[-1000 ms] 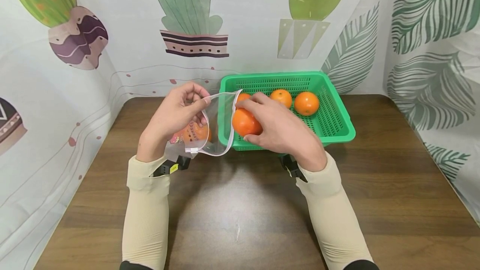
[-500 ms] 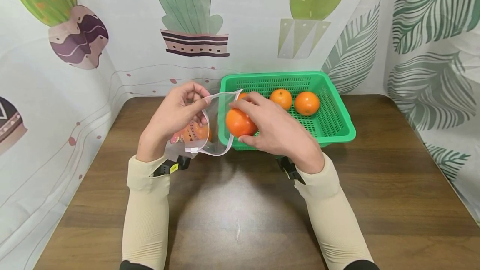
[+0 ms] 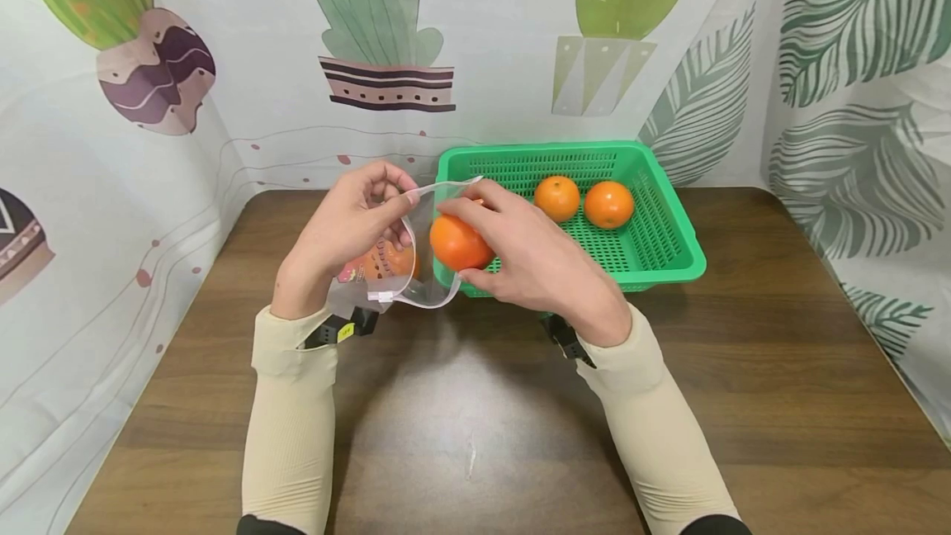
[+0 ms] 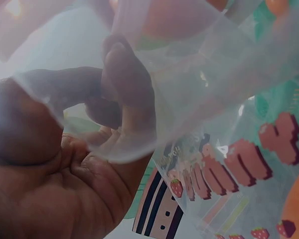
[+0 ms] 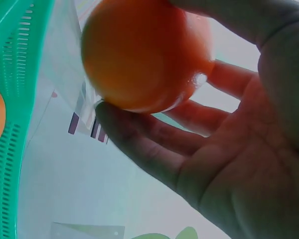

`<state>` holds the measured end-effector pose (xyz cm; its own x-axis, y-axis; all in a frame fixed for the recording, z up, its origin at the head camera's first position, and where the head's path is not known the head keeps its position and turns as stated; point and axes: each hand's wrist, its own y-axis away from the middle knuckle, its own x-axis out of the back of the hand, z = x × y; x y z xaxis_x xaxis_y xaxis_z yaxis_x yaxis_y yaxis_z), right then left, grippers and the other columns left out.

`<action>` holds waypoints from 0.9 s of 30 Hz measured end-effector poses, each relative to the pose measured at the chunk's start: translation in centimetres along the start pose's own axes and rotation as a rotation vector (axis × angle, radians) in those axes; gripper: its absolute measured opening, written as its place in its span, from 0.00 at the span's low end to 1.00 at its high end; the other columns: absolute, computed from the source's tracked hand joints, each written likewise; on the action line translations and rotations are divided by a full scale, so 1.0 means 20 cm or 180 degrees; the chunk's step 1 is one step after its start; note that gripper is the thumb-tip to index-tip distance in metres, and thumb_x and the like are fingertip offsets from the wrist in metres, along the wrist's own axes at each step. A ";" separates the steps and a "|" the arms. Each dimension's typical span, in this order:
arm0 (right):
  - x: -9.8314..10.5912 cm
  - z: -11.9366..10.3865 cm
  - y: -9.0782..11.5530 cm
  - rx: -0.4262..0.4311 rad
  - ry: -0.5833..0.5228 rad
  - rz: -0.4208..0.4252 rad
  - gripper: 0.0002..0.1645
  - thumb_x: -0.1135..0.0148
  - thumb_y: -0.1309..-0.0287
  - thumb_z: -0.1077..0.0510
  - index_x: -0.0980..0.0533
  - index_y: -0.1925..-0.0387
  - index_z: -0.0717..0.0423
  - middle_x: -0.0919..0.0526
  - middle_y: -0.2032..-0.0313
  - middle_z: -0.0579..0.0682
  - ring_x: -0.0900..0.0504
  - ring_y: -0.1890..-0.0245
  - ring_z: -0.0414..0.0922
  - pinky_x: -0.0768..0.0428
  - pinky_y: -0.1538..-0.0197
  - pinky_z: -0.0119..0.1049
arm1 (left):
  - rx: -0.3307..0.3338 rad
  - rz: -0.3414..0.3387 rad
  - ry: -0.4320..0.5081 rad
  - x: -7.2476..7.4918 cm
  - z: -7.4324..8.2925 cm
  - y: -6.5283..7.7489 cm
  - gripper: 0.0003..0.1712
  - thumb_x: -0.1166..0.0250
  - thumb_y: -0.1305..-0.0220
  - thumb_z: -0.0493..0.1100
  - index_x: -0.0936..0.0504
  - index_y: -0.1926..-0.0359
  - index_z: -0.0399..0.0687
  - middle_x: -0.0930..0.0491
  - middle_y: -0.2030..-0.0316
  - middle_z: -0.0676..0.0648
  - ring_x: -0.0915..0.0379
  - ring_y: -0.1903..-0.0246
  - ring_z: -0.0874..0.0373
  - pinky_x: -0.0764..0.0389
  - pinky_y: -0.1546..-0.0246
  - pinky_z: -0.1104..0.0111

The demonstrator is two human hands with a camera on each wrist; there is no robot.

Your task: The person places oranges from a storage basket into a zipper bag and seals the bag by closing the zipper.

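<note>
My left hand (image 3: 357, 217) pinches the rim of a clear zip bag (image 3: 429, 291) between thumb and fingers, its mouth spread toward the right. Inside the bag, low and left, an orange (image 3: 401, 261) shows through the printed plastic. My right hand (image 3: 535, 250) grips another orange (image 3: 456, 242) between thumb and fingertips, at the bag's mouth. In the right wrist view this orange (image 5: 144, 55) fills the top, with fingers curled round it. Pink lettering on the bag (image 4: 229, 169) shows in the left wrist view, where the plastic blurs part of the left hand (image 4: 65, 169).
Behind the right hand stands a green perforated basket (image 3: 672, 225). In it lie two oranges (image 3: 557, 198) side by side, and a bit of another may be hidden by the right hand. All rests on a brown wooden table (image 3: 475, 428) against a printed cloth (image 3: 505, 48).
The right hand has moved left with its orange, from beside the bag's edge into its mouth. The left hand and the basket have stayed in place.
</note>
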<state>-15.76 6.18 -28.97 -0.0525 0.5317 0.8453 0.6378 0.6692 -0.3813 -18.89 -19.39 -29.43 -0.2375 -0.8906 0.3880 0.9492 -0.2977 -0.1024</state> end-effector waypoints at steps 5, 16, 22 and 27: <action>-0.03 0.00 -0.02 0.0111 -0.0083 0.0053 0.39 0.19 0.47 0.60 0.23 0.34 0.52 0.24 0.40 0.50 0.21 0.43 0.48 0.18 0.39 0.40 | 0.0016 0.0003 -0.0031 0.00 0.01 0.00 0.12 0.36 0.23 0.41 0.24 0.49 0.36 0.20 0.73 0.39 0.16 0.77 0.48 0.10 0.69 0.62; -0.08 0.01 -0.04 0.0152 0.0011 0.0102 0.41 0.18 0.47 0.58 0.24 0.32 0.52 0.24 0.39 0.53 0.24 0.39 0.50 0.19 0.38 0.42 | -0.0006 -0.0005 -0.0037 0.00 0.01 0.00 0.13 0.36 0.23 0.42 0.24 0.49 0.36 0.20 0.72 0.39 0.16 0.76 0.48 0.10 0.69 0.63; -0.10 0.01 -0.05 0.0125 0.0068 0.0117 0.42 0.18 0.46 0.57 0.25 0.30 0.54 0.24 0.38 0.55 0.25 0.39 0.51 0.18 0.37 0.43 | -0.0020 -0.0005 0.0008 0.00 0.00 0.00 0.13 0.36 0.23 0.41 0.24 0.49 0.35 0.20 0.73 0.39 0.16 0.76 0.48 0.10 0.70 0.63; -0.12 0.01 -0.06 0.0092 0.0115 0.0094 0.42 0.19 0.46 0.56 0.25 0.30 0.54 0.25 0.38 0.55 0.24 0.41 0.51 0.18 0.38 0.44 | -0.0027 -0.0009 0.0031 0.00 0.00 0.00 0.13 0.36 0.23 0.41 0.24 0.49 0.35 0.20 0.73 0.39 0.16 0.76 0.49 0.10 0.70 0.63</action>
<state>-16.50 4.22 -30.65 -0.0059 0.5328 0.8462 0.6163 0.6683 -0.4165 -18.91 -19.37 -29.37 -0.2420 -0.8930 0.3794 0.9468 -0.3029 -0.1090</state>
